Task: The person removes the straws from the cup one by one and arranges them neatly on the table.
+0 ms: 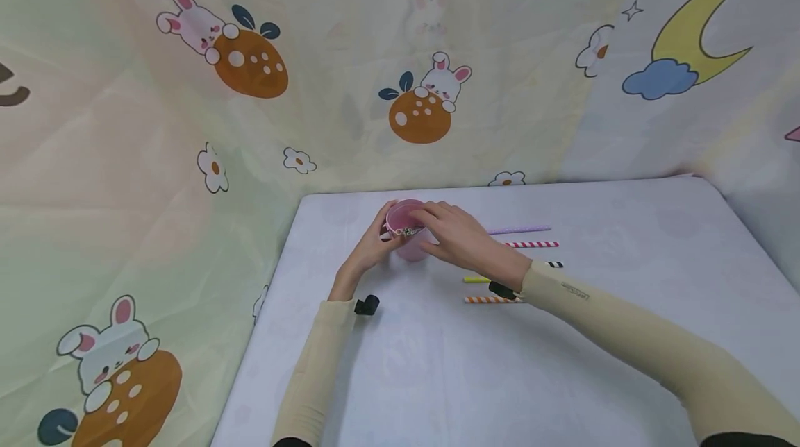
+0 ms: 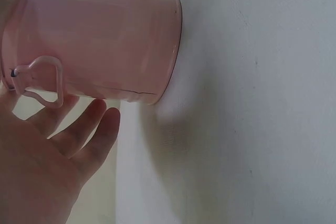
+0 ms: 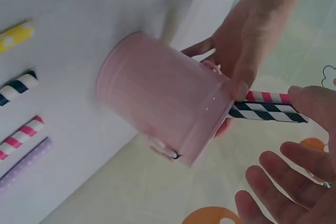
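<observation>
A small pink bucket (image 1: 412,250) with wire side handles is held by my left hand (image 1: 369,249). That hand's thumb (image 3: 240,86) presses at the rim, while its other fingers (image 2: 102,135) stretch along the bucket's side. Two paper straws stick out of the mouth in the right wrist view: one pink-striped (image 3: 269,97), one black-and-white (image 3: 270,113). My right hand (image 1: 462,235) is over the bucket's mouth. Its thumb (image 3: 311,103) lies at the straws' outer ends, and the other fingers (image 3: 275,182) are spread apart, away from the straws.
To the right on the white table (image 1: 425,364) lie several more straws: purple dotted (image 1: 521,230), pink-striped (image 1: 534,244), black-and-white (image 1: 555,264), yellow (image 1: 476,280) and orange-striped (image 1: 484,300). My right forearm partly covers some. A printed cloth (image 1: 350,86) hangs behind the table.
</observation>
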The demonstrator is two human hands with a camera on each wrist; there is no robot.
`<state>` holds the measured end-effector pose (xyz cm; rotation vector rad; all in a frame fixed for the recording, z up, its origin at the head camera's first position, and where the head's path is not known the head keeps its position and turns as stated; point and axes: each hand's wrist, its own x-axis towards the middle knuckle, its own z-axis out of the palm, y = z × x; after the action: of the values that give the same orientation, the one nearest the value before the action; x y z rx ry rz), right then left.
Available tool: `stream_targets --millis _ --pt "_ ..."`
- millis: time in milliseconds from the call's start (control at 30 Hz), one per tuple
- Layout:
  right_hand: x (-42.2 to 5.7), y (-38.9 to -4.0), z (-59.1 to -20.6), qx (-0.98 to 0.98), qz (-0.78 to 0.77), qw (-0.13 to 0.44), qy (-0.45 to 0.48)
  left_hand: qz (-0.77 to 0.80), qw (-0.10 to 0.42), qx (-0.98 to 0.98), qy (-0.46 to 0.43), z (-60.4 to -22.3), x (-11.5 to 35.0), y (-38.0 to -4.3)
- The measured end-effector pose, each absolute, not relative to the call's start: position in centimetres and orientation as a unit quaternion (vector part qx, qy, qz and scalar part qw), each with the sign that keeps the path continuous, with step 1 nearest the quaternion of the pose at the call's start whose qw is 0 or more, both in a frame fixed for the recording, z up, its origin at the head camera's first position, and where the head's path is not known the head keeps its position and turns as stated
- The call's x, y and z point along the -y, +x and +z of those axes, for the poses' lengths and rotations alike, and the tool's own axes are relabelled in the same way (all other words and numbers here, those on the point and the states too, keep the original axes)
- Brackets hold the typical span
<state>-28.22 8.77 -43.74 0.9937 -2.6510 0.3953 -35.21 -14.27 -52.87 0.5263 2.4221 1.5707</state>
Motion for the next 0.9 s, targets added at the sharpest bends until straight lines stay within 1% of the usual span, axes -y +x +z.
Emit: stream_targets --millis 233,533,900 --pt "-7.1 -29.3 -44.1 0.905 0.151 0.158 0.366 0.528 0.105 -0.824 0.176 -53.0 14.4 -35.1" --pt "-6.2 -30.3 -44.7 0.896 0.134 0.182 0.381 0.534 0.108 -0.819 0.180 -53.0 14.5 -35.2" --pt "-5.6 -30.7 -44.9 0.895 0.130 0.182 0.387 0.540 0.108 -0.815 0.180 -53.0 14.5 -35.2"
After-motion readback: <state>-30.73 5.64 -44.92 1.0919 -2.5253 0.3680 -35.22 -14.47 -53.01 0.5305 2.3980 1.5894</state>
